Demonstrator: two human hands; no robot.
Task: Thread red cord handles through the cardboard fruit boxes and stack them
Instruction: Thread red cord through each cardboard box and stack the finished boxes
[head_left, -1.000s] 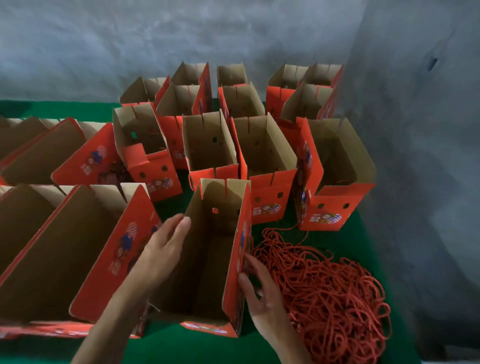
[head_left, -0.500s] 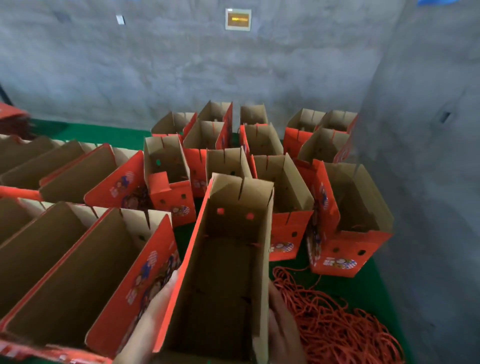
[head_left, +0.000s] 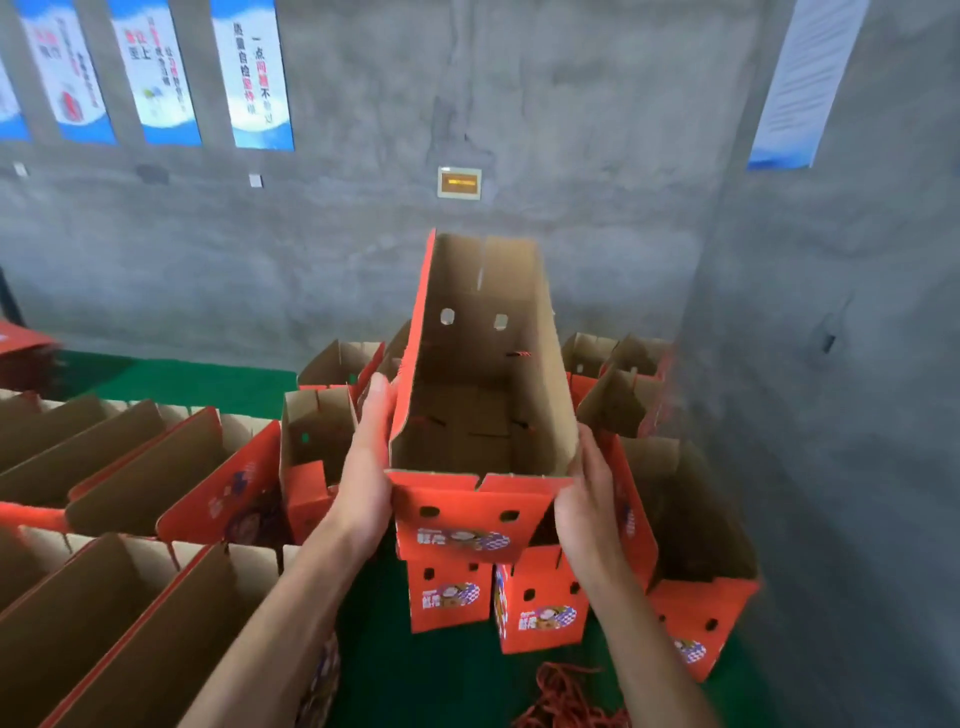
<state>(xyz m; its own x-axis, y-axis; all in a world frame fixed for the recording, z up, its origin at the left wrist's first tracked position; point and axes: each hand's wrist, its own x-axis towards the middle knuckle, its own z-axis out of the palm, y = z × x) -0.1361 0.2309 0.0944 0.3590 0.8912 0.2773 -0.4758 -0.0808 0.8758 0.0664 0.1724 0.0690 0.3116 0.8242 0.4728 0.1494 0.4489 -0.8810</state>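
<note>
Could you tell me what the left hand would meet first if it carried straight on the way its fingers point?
Probably the open brown-and-red cardboard box standing behind; the left hand points up along the held box. Depth is unclear.

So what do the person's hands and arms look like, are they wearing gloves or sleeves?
No gloves and no sleeves show. The left hand and right hand are both bare, as are the forearms down to the bottom edge of the picture. No rings, watch, wristbands or markings are visible on either. The fingers are slim, with short nails where they can be seen. The image is slightly blurred, so finer detail cannot be told.
</note>
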